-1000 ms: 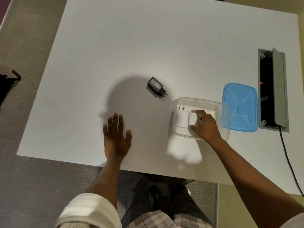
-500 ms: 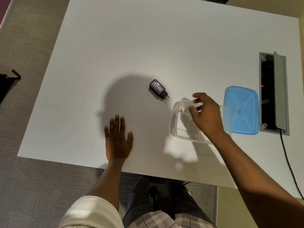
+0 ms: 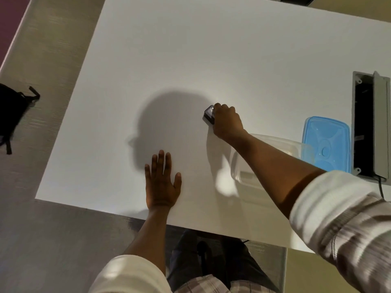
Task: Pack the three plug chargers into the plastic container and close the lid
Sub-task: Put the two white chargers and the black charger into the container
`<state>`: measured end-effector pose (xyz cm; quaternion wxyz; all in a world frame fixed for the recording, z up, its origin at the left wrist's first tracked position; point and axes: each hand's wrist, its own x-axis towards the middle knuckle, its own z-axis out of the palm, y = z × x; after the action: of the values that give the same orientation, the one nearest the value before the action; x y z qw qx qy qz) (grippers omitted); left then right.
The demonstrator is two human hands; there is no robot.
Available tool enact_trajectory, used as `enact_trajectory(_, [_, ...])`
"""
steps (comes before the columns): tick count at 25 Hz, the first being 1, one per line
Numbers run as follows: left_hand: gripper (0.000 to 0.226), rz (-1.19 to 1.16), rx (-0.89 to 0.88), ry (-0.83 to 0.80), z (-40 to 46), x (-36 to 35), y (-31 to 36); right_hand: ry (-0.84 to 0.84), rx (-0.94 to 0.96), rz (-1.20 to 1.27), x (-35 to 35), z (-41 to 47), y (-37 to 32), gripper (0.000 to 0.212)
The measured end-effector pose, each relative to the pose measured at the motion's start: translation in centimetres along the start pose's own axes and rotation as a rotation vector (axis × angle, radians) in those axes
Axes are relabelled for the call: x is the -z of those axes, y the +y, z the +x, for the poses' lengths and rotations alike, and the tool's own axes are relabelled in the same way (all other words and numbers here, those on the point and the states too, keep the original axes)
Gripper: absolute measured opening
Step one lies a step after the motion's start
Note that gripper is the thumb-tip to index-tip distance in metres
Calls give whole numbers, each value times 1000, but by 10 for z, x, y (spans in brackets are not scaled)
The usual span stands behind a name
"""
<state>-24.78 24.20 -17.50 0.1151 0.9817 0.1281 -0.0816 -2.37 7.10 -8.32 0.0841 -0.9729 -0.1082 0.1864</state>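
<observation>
A black plug charger (image 3: 208, 115) lies on the white table (image 3: 190, 49), and my right hand (image 3: 226, 121) is closed around its right side. The clear plastic container (image 3: 243, 176) sits to the lower right, mostly hidden under my right forearm; its contents are out of sight. The blue lid (image 3: 325, 142) lies flat just right of the container. My left hand (image 3: 161, 182) rests flat on the table near the front edge, fingers spread, holding nothing.
An open grey cable hatch (image 3: 372, 125) is set into the table at the far right, with a black cable running from it. A black bag (image 3: 10, 111) lies on the floor to the left.
My right hand has left the container and moved up-left to the black charger, closing on it. My left hand has stayed put.
</observation>
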Motion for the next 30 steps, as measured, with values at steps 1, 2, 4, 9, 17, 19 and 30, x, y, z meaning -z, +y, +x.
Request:
enact_trajectory(1, [71, -11, -2, 1, 0, 0, 1, 15, 23, -2, -2, 0, 2, 44])
enact_trajectory(2, [70, -22, -10, 1, 0, 0, 3, 28, 52, 5, -3, -2, 6, 48])
enact_trajectory(4, [70, -41, -29, 7, -1, 0, 7, 36, 126, 20, -4, -7, 15, 54])
enact_trajectory(9, [70, -58, -7, 21, -2, 5, 2, 133, 216, 138, -7, -15, 5, 32])
enact_trajectory(17, [71, -67, -10, 27, -1, 4, 1, 86, -136, 332, -16, -26, -16, 49])
enact_trajectory(19, [71, -62, -10, 25, -1, 3, 1, 69, -118, 372, -14, -28, -21, 48])
enact_trajectory(30, [70, -56, -22, 36, -2, 2, 1, -59, 14, 246, -30, -86, -30, 54])
